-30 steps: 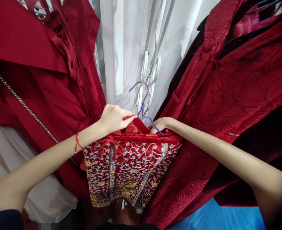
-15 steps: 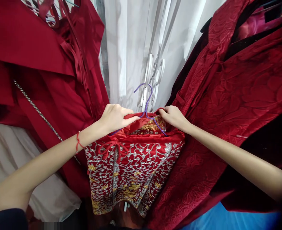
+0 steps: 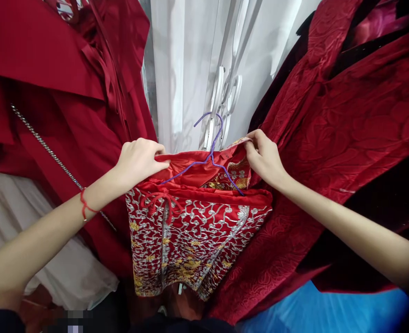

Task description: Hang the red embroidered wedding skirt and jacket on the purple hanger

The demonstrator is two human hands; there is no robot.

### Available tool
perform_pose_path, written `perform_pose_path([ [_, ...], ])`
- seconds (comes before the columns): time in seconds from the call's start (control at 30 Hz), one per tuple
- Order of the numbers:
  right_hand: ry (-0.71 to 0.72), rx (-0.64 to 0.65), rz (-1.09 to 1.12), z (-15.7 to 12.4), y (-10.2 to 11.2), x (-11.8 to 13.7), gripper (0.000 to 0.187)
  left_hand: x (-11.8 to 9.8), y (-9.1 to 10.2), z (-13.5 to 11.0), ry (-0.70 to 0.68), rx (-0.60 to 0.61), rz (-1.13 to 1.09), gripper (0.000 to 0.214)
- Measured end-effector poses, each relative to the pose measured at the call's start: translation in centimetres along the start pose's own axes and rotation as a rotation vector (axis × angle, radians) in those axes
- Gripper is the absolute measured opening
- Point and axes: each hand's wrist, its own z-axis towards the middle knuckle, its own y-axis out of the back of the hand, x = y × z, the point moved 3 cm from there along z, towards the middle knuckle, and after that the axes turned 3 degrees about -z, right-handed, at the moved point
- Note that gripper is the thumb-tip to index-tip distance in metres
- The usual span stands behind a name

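Note:
A purple wire hanger stands upright in the middle, its arms inside the red satin lining of an embroidered red garment. Silver scrolls and gold motifs cover the front, and a red cord bow sits at its top left. My left hand, a red string on its wrist, pinches the satin edge on the left, thumb inside. On the right, my right hand grips the raised back edge, where gold and silver trim shows. Whether that back part is a separate layer I cannot tell.
Plain red clothes hang at left beside a silver chain and pale fabric. A textured red garment fills the right, above blue fabric. White doors with curved handles stand behind the hanger.
My hands have moved apart along the garment's top edge, the left one leftward and the right one right and up. More red lining is spread in view.

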Motion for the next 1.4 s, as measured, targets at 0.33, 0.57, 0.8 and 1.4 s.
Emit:
perform_pose_path([
  [0.33, -0.181, -0.435, -0.177, -6.4, -1.5, 2.4, 0.038, 2.2, -5.6, -2.8, 0.065, -0.393, -0.402, 0.035],
  [0.57, -0.162, -0.417, -0.193, -6.6, -2.0, 1.8, 0.041, 5.9, -6.0, -1.4, -0.097, -0.343, -0.148, 0.042],
  [0.8, -0.086, -0.379, -0.118, -6.3, -2.2, 0.0, 0.036, 7.2, 0.0, 0.4, -0.318, -0.113, -0.102, 0.052],
  [1.4, 0.148, 0.101, 0.096, -4.7, -4.3, 0.9, 0.028, 10.0, -1.8, -6.6, 0.126, -0.297, 0.125, 0.034],
])
